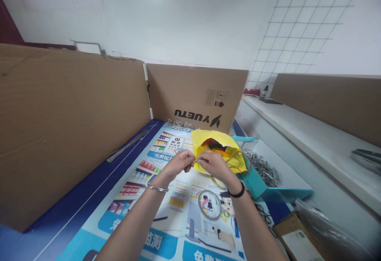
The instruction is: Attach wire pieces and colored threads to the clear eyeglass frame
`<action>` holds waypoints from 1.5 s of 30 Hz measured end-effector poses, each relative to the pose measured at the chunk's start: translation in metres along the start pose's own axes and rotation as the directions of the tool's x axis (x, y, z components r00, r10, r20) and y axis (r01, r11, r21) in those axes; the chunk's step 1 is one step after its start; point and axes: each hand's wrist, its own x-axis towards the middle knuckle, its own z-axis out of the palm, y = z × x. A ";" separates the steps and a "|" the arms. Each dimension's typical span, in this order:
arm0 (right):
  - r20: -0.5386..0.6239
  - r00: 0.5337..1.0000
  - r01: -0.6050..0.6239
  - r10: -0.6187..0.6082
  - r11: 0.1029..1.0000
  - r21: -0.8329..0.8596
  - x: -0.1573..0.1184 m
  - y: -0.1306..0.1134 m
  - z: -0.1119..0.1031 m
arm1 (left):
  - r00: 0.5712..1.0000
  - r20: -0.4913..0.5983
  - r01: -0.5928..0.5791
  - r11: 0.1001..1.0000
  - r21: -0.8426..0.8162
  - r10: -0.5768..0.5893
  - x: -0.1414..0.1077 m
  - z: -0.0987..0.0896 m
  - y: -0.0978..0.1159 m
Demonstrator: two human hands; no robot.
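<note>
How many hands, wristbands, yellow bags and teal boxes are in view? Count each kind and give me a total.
Hands: 2, left hand and right hand
Wristbands: 2, silver bracelet and black band
Yellow bags: 1, the yellow bag
Teal boxes: 1, the teal box
Total: 6

1. The scene is moderately lit, with a white glare reflected high on the glossy wall.
2. The left cardboard panel is cast in duller shade.
3. The wall grid is stretched toward the edge.
4. The left hand and right hand are slightly blurred.
</note>
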 end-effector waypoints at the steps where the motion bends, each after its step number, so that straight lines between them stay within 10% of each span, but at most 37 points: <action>1: 0.003 1.000 0.002 -0.002 1.000 0.005 0.000 0.000 0.000 | 1.000 0.004 0.002 1.000 -0.002 -0.002 0.000 0.000 0.000; 45: -0.008 0.999 0.032 -0.032 0.999 -0.019 0.000 0.002 0.004 | 0.998 -0.056 -0.001 0.999 -0.042 -0.001 -0.001 -0.005 0.002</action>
